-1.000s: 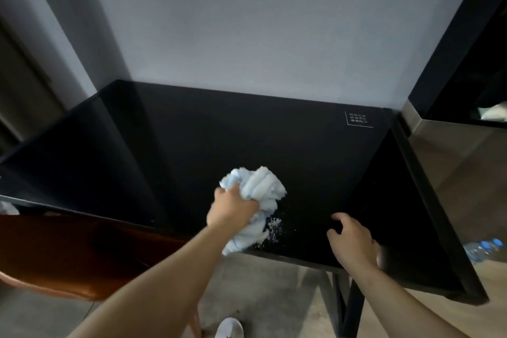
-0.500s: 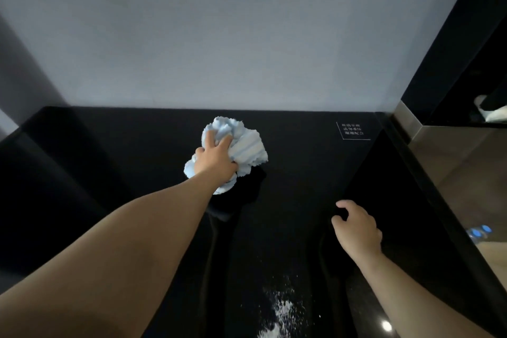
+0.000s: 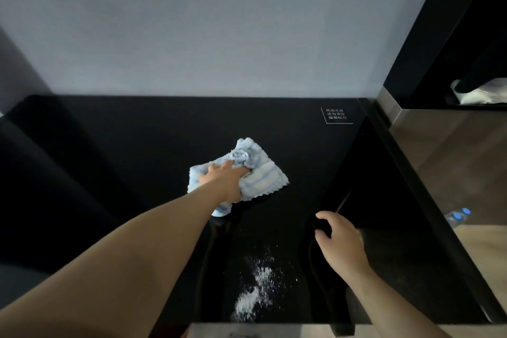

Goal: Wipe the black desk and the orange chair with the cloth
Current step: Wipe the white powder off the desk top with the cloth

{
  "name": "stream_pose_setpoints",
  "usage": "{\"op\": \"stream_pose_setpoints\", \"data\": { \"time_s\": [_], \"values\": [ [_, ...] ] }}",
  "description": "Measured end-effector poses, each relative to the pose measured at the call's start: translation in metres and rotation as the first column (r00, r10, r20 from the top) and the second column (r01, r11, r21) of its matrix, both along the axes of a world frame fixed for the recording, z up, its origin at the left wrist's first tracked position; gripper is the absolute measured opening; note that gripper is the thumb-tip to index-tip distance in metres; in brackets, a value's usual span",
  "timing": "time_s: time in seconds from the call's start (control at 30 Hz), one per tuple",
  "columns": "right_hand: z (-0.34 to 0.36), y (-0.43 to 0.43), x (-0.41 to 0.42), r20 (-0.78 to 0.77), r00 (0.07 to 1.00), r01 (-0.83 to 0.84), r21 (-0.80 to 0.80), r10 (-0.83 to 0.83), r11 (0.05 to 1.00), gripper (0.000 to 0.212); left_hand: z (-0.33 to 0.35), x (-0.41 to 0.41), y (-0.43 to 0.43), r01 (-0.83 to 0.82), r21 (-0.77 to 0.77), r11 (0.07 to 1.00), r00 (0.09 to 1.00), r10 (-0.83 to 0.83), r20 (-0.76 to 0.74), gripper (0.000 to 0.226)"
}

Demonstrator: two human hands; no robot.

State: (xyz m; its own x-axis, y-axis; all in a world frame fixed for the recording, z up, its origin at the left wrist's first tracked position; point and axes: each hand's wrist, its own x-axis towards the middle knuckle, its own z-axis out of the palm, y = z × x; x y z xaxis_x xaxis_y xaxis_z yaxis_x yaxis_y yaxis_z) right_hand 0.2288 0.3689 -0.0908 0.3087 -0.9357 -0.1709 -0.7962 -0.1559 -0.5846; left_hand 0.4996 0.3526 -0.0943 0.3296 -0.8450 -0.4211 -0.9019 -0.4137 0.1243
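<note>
Left hand (image 3: 223, 177) grips bunched cloth (image 3: 247, 173) mid-surface (image 3: 137, 145) for pressure; right hand (image 3: 338, 241), loosely curled and empty, braces near right edge.

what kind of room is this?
Probably a hotel or rental room, not certain: a glossy black desk against a plain wall, a small printed notice on its corner, and bottled water on the floor beside it.

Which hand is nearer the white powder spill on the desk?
Right. The right hand rests on the desk just right of the white powder; the left hand holds the cloth farther back.
</note>
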Motion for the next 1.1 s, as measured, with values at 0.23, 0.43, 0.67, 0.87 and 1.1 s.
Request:
{"op": "stream_pose_setpoints", "data": {
  "time_s": [0.23, 0.43, 0.67, 0.87, 1.1],
  "values": [
    [0.005, 0.073, -0.062, 0.09, 0.994, -0.063, 0.039, 0.059, 0.997, 0.039, 0.003, -0.076, 0.103, 0.105, 0.027, 0.994, 0.993, -0.107, 0.057, 0.064],
    [0.007, 0.118, -0.105, 0.123, 0.989, -0.085, 0.032, 0.08, 0.996, 0.039, 0.005, -0.138, 0.168, 0.011, 0.035, 0.999, 1.0, -0.011, 0.004, 0.021],
    [0.018, 0.144, -0.121, 0.13, 0.989, -0.082, 0.038, 0.076, 0.996, 0.041, 0.008, -0.183, 0.223, 0.128, 0.001, 0.992, 0.991, -0.128, -0.037, 0.044],
    [0.024, 0.153, -0.108, 0.115, 0.987, -0.111, 0.016, 0.108, 0.994, 0.04, 0.022, -0.188, 0.237, 0.139, 0.025, 0.99, 0.99, -0.139, -0.03, 0.028],
    [0.026, 0.164, -0.066, 0.149, 0.969, -0.199, 0.006, 0.195, 0.98, 0.027, 0.048, -0.152, 0.257, 0.062, -0.168, 0.984, 0.996, -0.073, -0.058, 0.043]
  ]
}}
